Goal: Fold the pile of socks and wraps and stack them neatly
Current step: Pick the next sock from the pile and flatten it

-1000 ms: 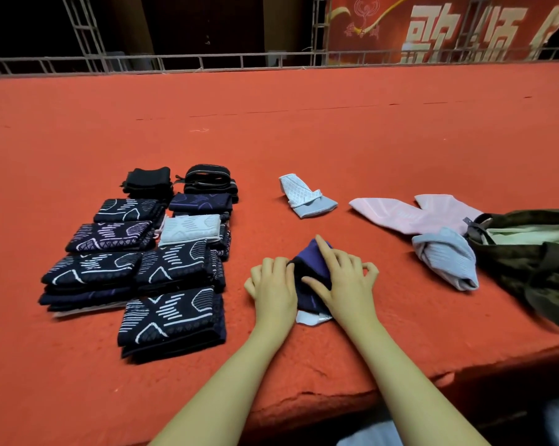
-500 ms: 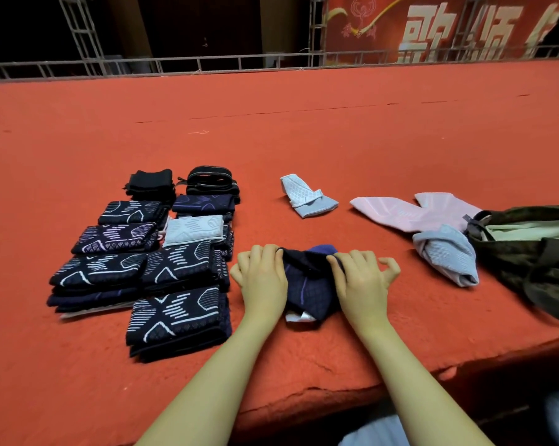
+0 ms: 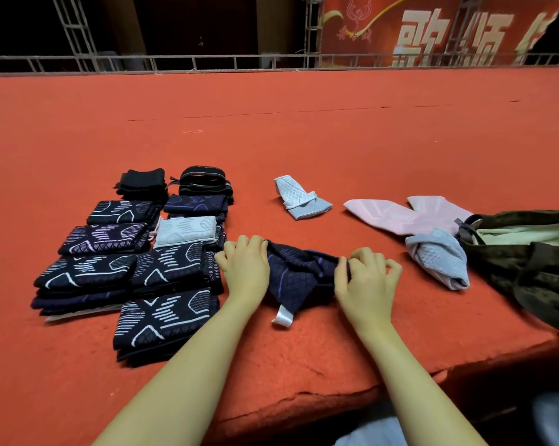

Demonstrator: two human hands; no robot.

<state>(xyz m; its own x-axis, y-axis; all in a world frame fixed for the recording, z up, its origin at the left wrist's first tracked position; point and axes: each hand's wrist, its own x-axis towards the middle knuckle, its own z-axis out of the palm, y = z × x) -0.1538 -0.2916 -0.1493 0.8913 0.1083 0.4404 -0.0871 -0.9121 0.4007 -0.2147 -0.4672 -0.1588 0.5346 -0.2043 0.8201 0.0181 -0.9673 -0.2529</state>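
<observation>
We are in the folding step: the navy sock (image 3: pixel 299 278) lies spread near the front edge of the red surface (image 3: pixel 304 130), right of the stacks (image 3: pixel 136 259). Our left hand (image 3: pixel 247 272) holds its left end, fingers curled over it; our right hand (image 3: pixel 365 278) pinches the right end. Next we should probably flatten it and fold it over, then stack it

Bare forearms, sleeveless, ringless hands (image 3: pixel 307 278)

Both forearms reach forward, bare. The left hand (image 3: pixel 246 272) lies palm down with fingers curled over the left edge of the sock (image 3: pixel 296 278); the right hand (image 3: pixel 365 281) pinches its right edge, fingers bent.
</observation>
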